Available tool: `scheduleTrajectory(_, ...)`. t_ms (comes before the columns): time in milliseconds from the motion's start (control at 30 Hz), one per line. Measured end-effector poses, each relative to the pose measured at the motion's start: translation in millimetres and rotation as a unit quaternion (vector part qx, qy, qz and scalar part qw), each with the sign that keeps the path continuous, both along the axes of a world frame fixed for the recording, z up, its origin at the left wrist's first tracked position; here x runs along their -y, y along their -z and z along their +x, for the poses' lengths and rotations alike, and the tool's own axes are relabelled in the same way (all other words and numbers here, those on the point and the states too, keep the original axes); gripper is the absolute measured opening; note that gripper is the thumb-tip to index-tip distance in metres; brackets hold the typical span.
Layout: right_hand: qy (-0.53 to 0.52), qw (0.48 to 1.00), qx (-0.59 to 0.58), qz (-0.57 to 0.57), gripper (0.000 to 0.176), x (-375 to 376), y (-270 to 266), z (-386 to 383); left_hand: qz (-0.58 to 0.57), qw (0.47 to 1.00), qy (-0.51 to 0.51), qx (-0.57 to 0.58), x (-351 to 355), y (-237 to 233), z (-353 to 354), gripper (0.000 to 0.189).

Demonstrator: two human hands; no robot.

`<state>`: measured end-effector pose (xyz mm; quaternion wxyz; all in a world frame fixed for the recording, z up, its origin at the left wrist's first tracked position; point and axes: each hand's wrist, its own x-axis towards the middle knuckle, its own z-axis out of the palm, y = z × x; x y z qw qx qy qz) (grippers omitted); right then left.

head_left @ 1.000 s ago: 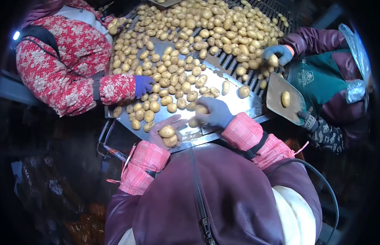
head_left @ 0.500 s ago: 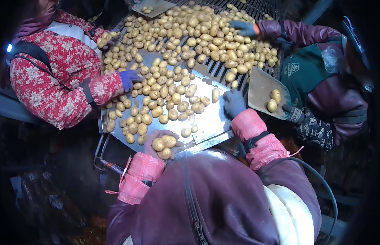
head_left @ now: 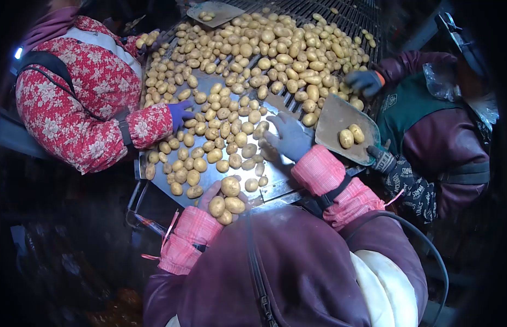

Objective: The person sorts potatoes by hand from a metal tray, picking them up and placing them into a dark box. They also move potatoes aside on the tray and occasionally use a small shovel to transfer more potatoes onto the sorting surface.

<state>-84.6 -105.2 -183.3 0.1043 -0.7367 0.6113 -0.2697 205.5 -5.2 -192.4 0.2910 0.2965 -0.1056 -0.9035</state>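
Observation:
My left hand (head_left: 211, 194) is cupped palm up at the near edge of a metal sorting table (head_left: 281, 180), holding several small potatoes (head_left: 225, 201). My right hand (head_left: 289, 136), in a blue-grey glove, lies spread with fingers apart over the table's bare metal, touching potatoes (head_left: 253, 133) at the edge of the pile. It holds nothing. Both my sleeves are pink checked cuffs over a maroon jacket.
Many potatoes (head_left: 264, 49) cover a slatted conveyor beyond the table. A person in a red floral jacket (head_left: 84, 92) works at the left, a blue-gloved hand (head_left: 179, 113) among the potatoes. At the right another person holds a flat board (head_left: 340, 122) carrying two potatoes, with a gloved hand (head_left: 365, 82) on the pile.
My left hand has gained potatoes. My right hand went right to the board's edge, then came back left and spread over the pile. The person at the right pulled a hand back from the conveyor.

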Motion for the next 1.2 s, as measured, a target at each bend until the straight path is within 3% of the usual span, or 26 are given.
scheduleTrajectory(33, 0.013, 0.999, -0.018, -0.049, 0.05, 12, -2, 3, 0.014, 1.0, -0.005, 0.0, 1, 2, 0, 0.052)
scheduleTrajectory(133, 0.118, 0.988, -0.065, 0.071, 0.057, 68, -26, -1, 0.035, 0.998, -0.006, -0.047, 2, -1, 2, 0.05)
scheduleTrajectory(233, 0.147, 0.977, -0.115, 0.105, 0.059, 108, -50, -11, -0.006, 0.999, -0.028, 0.037, -4, -32, -3, 0.05)
scheduleTrajectory(400, 0.131, 0.966, -0.212, 0.07, 0.059, 140, -25, -40, 0.035, 0.997, -0.044, -0.046, -6, -2, 8, 0.047)
scheduleTrajectory(467, 0.141, 0.953, -0.263, 0.054, 0.067, 149, 5, -46, -0.064, 0.996, -0.049, 0.03, -11, -9, 8, 0.046)
scheduleTrajectory(567, 0.126, 0.963, -0.222, 0.082, 0.069, 138, 12, -32, -0.058, 0.997, -0.047, 0.012, -9, -6, 8, 0.045)
scheduleTrajectory(600, 0.152, 0.959, -0.184, 0.155, 0.048, 126, -17, -14, -0.032, 0.998, -0.048, -0.015, -7, -3, 9, 0.044)
scheduleTrajectory(700, 0.038, 0.96, -0.22, 0.167, 0.065, 120, -20, -8, 0.075, 0.994, -0.038, -0.074, -3, 7, 10, 0.041)
scheduleTrajectory(767, 0.009, 0.966, -0.242, 0.093, 0.063, 109, 1, 6, 0.007, 0.999, -0.041, -0.007, -5, -6, 7, 0.043)
scheduleTrajectory(833, -0.065, 0.94, -0.294, 0.159, 0.065, 93, -13, 27, -0.035, 0.998, -0.034, 0.041, -6, -8, 7, 0.045)
scheduleTrajectory(900, -0.123, 0.959, -0.177, 0.186, 0.049, 66, -18, 46, -0.042, 0.996, -0.019, 0.074, -5, -9, 12, 0.046)
scheduleTrajectory(1000, -0.179, 0.976, -0.041, 0.115, 0.038, 57, 11, 50, 0.029, 0.997, -0.046, 0.046, -5, -8, 11, 0.043)
scheduleTrajectory(1100, -0.106, 0.925, 0.226, 0.288, 0.032, 71, 5, 37, 0.016, 0.999, -0.046, 0.012, -5, -1, 12, 0.042)
scheduleTrajectory(1200, 0.06, 0.996, 0.005, 0.069, 0.031, 87, -26, 26, 0.087, 0.991, -0.071, -0.071, -7, -3, 11, 0.047)
